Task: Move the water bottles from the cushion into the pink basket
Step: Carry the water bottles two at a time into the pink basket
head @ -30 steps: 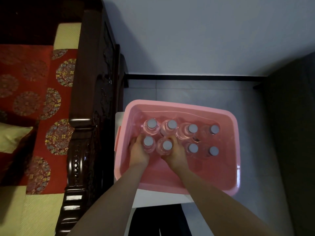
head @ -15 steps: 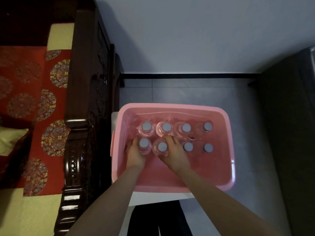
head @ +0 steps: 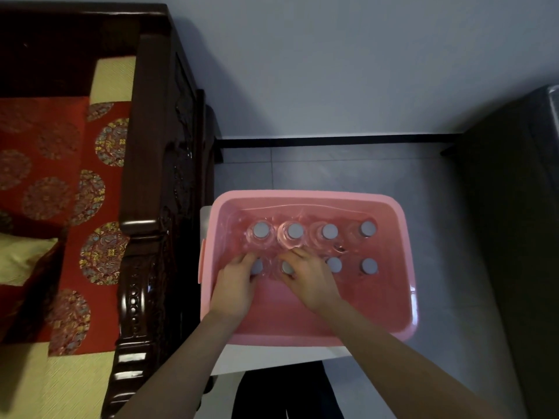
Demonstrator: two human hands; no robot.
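Grey wall (head: 332,71) and pale tiled floor (head: 363,170) fill the background, with a dark carved wooden seat frame (head: 151,176) at the left and a dark cabinet (head: 514,237) at the right. On the seat lies the red patterned cushion (head: 45,161), which carries no bottle where it shows. Just beside the seat frame, the pink basket (head: 302,195) sits on a small white table (head: 257,358). Both forearms reach into it from below.

The left hand (head: 234,287) has its grip curled round the top of the front-left bottle (head: 257,267), and the right hand (head: 311,281) curls its fingers and thumb over the second front bottle (head: 287,267) next to it.

Eight water bottles (head: 295,231) with grey caps stand upright in the basket, in two rows of four towards its far wall.
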